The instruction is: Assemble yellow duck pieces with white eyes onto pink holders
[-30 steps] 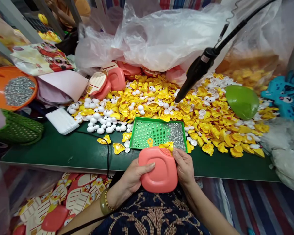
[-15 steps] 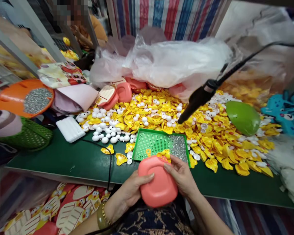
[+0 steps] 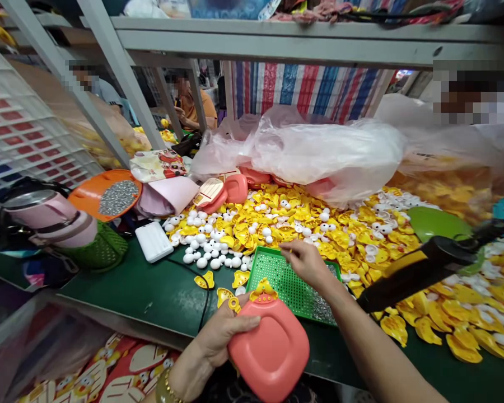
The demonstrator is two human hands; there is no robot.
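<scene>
My left hand [image 3: 224,333] grips a rounded pink plastic case [image 3: 271,350] at the table's near edge; a yellow duck-shaped piece [image 3: 264,290] sits at the case's top. My right hand [image 3: 304,262] reaches over the green perforated tray [image 3: 283,280], its fingers pinched together near the tray's far rim. Whatever they hold is too small to make out. Beyond the tray lies a heap of yellow duck pieces [image 3: 319,221] mixed with white eye balls [image 3: 205,249].
A black and yellow hanging tool [image 3: 424,268] crosses at the right. Orange bowl of small metal bits [image 3: 109,195], green basket [image 3: 98,252], white box [image 3: 153,242], green bowl [image 3: 439,224] and clear plastic bags [image 3: 319,148] crowd the table. Other people sit behind the shelf frame.
My right hand left the pink case and reached forward over the green tray. My head lifted, showing the shelf and people beyond. The left hand alone holds the case now.
</scene>
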